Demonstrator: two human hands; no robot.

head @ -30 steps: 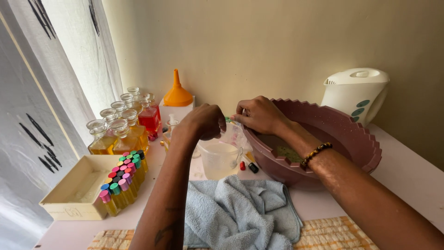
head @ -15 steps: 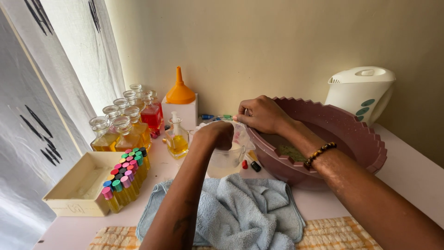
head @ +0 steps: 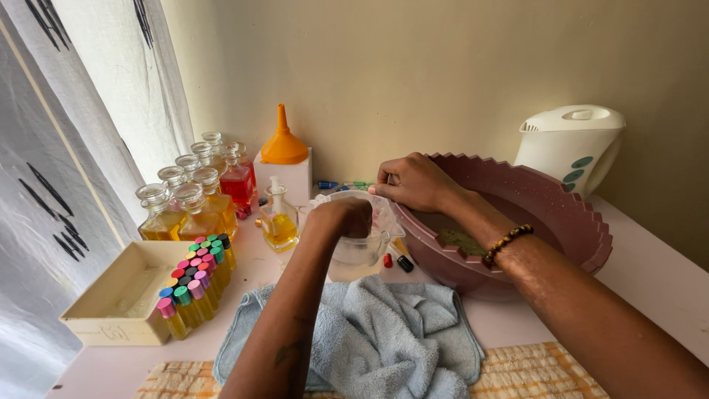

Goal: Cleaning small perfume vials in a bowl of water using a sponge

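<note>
Both hands at the clear cup beside the basin.

Left hand point(head: 346, 218) has dropped from the rim onto the clear plastic cup point(head: 362, 247), fingers curled, grip unclear. Right hand point(head: 413, 181) stays pinching the cup's far edge against the maroon basin point(head: 561, 222). Cup stands on the tabletop point(head: 650, 288), above the blue towel point(head: 384, 332).

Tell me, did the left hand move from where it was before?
Yes. The left hand moved down and toward the person, away from the orange funnel, over the clear cup.
</note>
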